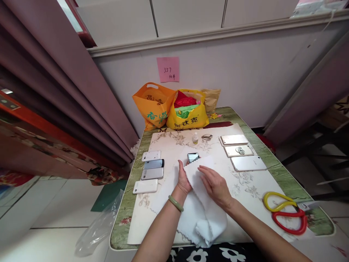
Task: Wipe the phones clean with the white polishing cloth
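My left hand, with a green bangle on its wrist, supports a smartphone whose top end sticks out beyond the fingers; its thumb points up. A white cloth with a scalloped edge covers the rest of that phone and hangs down to the table's front edge. My right hand holds the cloth against the phone, its fingers slightly bent and close together. Just beyond my hands stand a small bottle and a pair of glasses.
Several phones lie at the left, three phones at the right. Large scissors with yellow and red handles lie front right. An orange bag and a yellow bag stand at the back of the table.
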The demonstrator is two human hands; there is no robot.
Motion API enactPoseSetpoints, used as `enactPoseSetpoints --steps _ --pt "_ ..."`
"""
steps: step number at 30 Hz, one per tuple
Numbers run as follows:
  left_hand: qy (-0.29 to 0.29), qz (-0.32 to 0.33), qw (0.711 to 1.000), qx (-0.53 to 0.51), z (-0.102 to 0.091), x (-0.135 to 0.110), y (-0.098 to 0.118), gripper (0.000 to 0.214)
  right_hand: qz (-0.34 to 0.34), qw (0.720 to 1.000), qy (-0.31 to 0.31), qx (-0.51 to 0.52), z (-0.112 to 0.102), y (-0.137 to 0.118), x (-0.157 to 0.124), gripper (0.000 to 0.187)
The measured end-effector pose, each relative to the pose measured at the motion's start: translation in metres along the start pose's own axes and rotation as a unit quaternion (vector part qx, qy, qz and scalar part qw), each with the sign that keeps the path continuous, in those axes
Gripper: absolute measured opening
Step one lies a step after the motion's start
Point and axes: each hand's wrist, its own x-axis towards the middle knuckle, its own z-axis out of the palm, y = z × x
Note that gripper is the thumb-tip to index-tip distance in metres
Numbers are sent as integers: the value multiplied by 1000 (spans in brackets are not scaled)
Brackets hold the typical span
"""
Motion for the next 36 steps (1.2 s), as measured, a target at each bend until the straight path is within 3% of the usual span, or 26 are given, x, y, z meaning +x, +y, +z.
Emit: enactPoseSetpoints --steps 4,7,10,17,21,28,32,36 --pt "95 -9 995 27 -4 1 -2 68 -90 983 -133 -92 28 1 -2 54" --pt "146 15 989 28 -6 2 -4 63 -105 969 -171 -143 48 2 4 71" --pt "132 46 990 0 -4 4 -4 59 -91 965 -182 -167 57 9 17 75" --pt "76 45 996 -20 -4 9 -1 56 -22 966 -189 -178 58 21 39 75" --pt "31 29 999 -1 -7 5 -3 64 -21 967 -155 -203 56 21 23 80" --pt "12 16 1000 16 3 -1 -1 71 -93 970 -129 -185 39 6 -23 94" --pt "45 17 998 33 0 -2 -1 72 -117 968 -164 -147 36 -6 -26 97" --pt "113 -11 993 23 -4 -1 -2 62 -128 964 -184 -143 45 -2 1 89"
